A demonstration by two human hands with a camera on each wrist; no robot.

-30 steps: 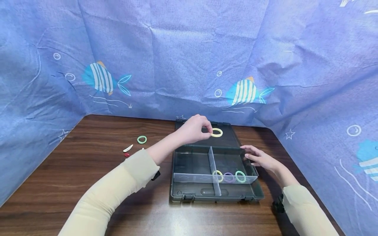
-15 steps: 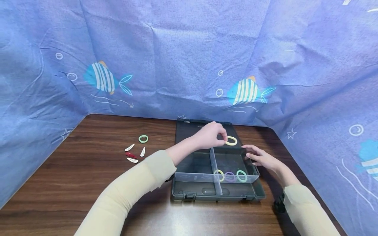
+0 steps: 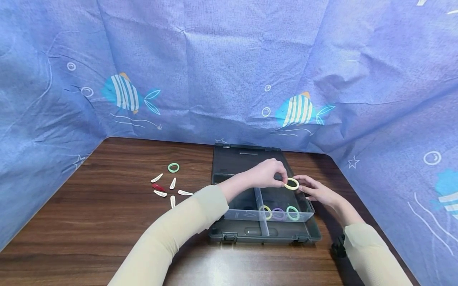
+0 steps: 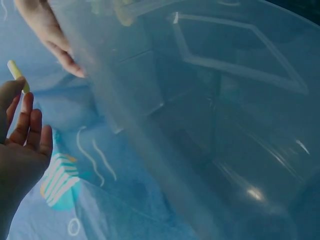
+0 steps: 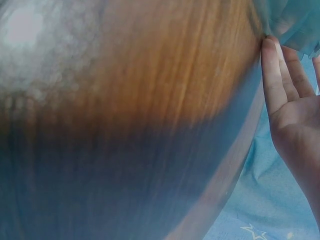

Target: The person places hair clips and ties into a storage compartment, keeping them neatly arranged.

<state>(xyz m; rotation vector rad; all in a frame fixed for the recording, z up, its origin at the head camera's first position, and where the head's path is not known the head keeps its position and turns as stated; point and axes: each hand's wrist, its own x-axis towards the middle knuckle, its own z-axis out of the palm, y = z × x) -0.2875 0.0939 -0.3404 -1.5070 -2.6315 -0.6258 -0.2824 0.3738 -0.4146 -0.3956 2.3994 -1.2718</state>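
Observation:
My left hand (image 3: 266, 174) pinches a pale yellow hair tie (image 3: 292, 189) between thumb and index finger, held above the back right compartment of a dark see-through divider box (image 3: 250, 240). In the left wrist view the same hair tie (image 4: 14, 69) shows edge-on beyond the fingertips. My right hand (image 3: 318, 194) rests at the box's right wall with fairly straight fingers; in the right wrist view its fingertips (image 5: 270, 44) touch the box. A yellow hair tie (image 3: 269, 218), a purple hair tie (image 3: 278, 218) and a mint hair tie (image 3: 293, 219) sit in that compartment by the clear divider (image 3: 236, 215).
Behind the box its lid (image 3: 236, 159) lies folded back. Left on the wooden table (image 3: 89, 222) are a green hair tie (image 3: 173, 171), a red snap clip (image 3: 158, 186) and several white snap clips (image 3: 160, 194). A blue fish-print cloth (image 3: 214, 71) hangs around the table.
My left hand has moved right and lower over the box with the yellow hair tie, bringing it close to the right hand. The right hand stays at the box wall.

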